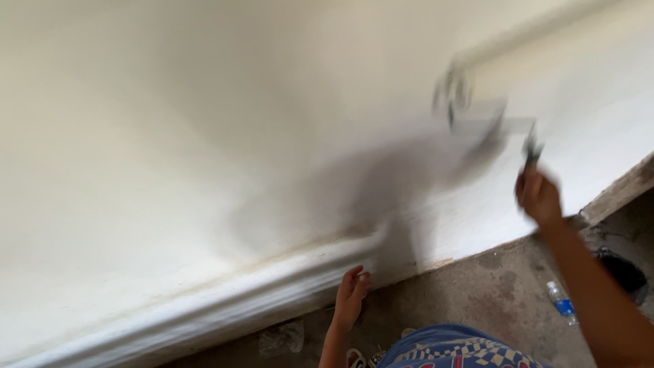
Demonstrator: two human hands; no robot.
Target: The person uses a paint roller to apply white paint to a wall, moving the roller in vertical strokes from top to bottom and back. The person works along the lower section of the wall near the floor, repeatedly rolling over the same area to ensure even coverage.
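Note:
My right hand (538, 196) is raised against a cream wall (204, 123) and grips the handle of a paint roller (477, 116), which is blurred by motion. The roller's head lies on the wall up and to the left of the hand. My left hand (352, 296) rests low, fingers together, touching the white moulded baseboard (259, 293) along the foot of the wall. It holds nothing. A grey shadow falls on the wall between the two hands.
Bare concrete floor (504, 286) runs along the wall's foot. A small plastic bottle with a blue label (563, 304) lies on it at the right, next to a dark round object (623, 272). My patterned clothing (456, 351) fills the bottom edge.

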